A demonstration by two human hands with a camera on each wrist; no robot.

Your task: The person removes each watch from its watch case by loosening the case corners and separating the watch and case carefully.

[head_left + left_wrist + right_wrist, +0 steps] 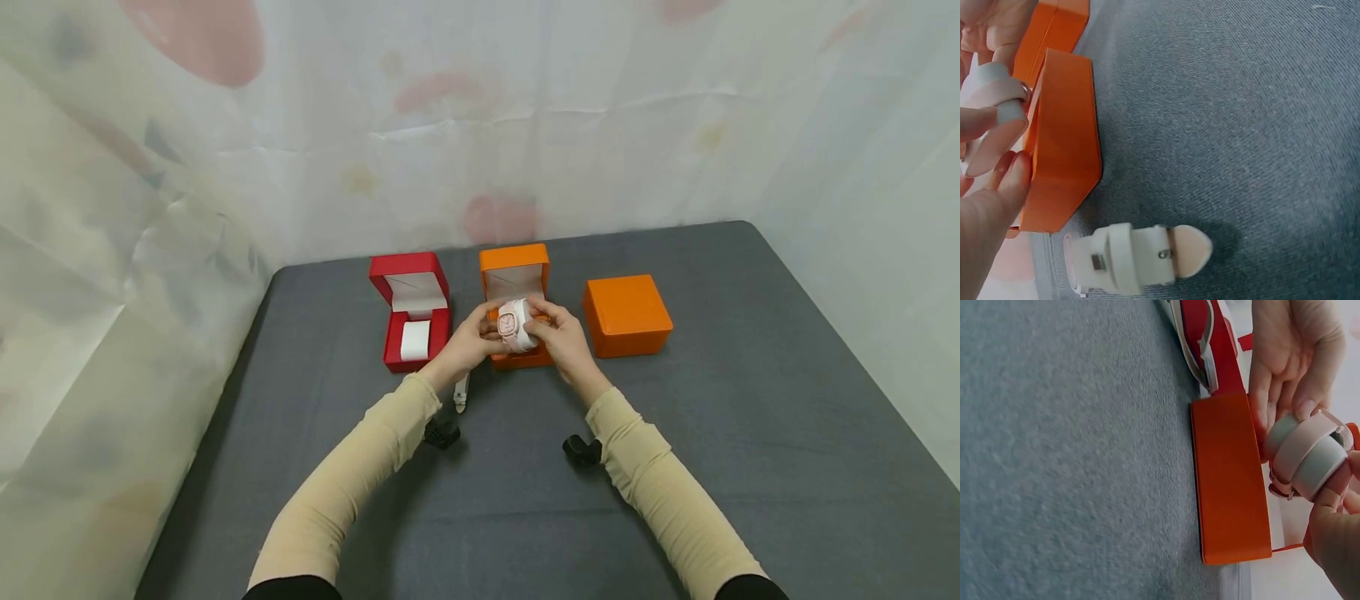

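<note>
A white cushion with a pink-faced watch wrapped round it is held just above the open orange box, at the middle of the grey table. My left hand pinches its left side and my right hand grips its right side. In the right wrist view the cushion and watch sit between both hands over the orange box. In the left wrist view the cushion shows at the left edge beside the box.
An open red box with a white cushion stands to the left. A closed orange box stands to the right. A second white watch lies on the grey table by my left wrist. White sheeting walls the back and sides.
</note>
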